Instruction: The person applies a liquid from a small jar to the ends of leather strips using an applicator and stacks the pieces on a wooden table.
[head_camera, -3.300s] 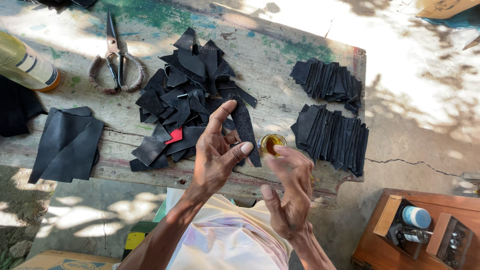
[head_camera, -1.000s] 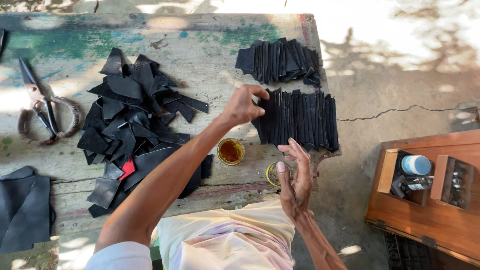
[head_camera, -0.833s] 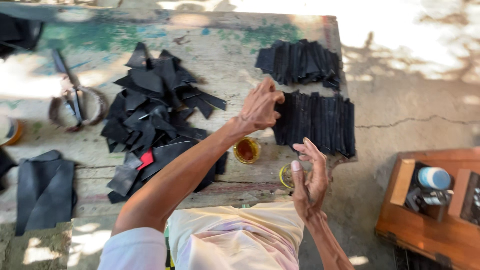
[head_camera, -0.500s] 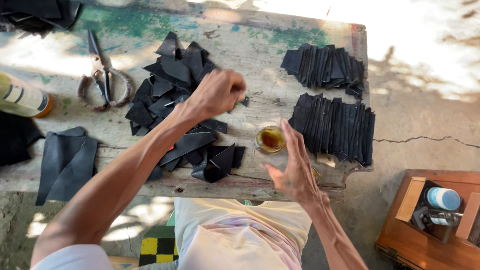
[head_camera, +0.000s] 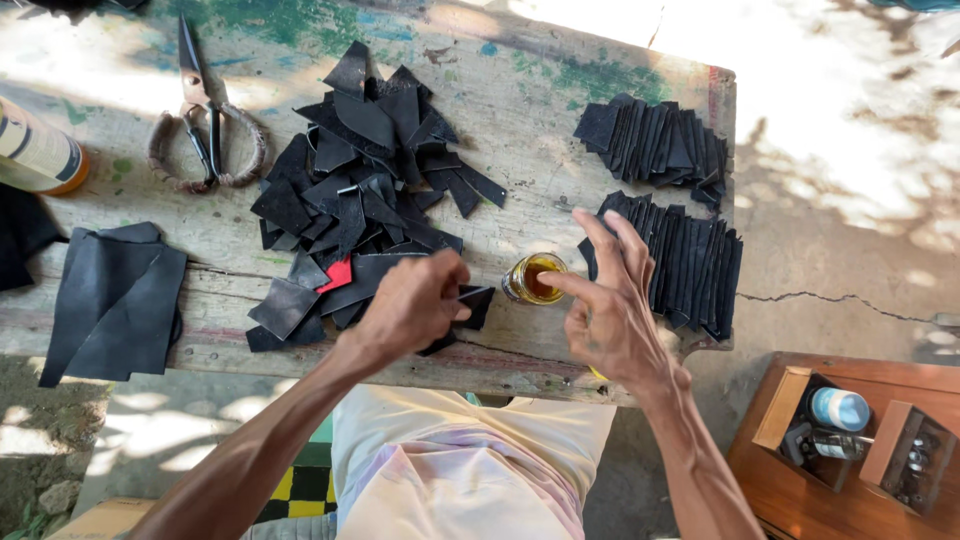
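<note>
Worn wooden bench (head_camera: 520, 110), left grip (head_camera: 412, 305) clamped on black leather piece (head_camera: 474, 301), right grip (head_camera: 608, 300) spread apart over amber jar (head_camera: 535, 279)

Outdoor leather or shoemaking workshop. Worn, paint-stained wooden bench (head_camera: 560, 95) on cracked concrete ground (head_camera: 840, 250) in dappled sun. Loose heap of black leather offcuts (head_camera: 360, 190) mid-bench, neat stacks of cut pieces (head_camera: 680, 255) at the right edge, big shears (head_camera: 205, 125) near the far left corner, small glue jar (head_camera: 535, 278) by the near edge.
</note>
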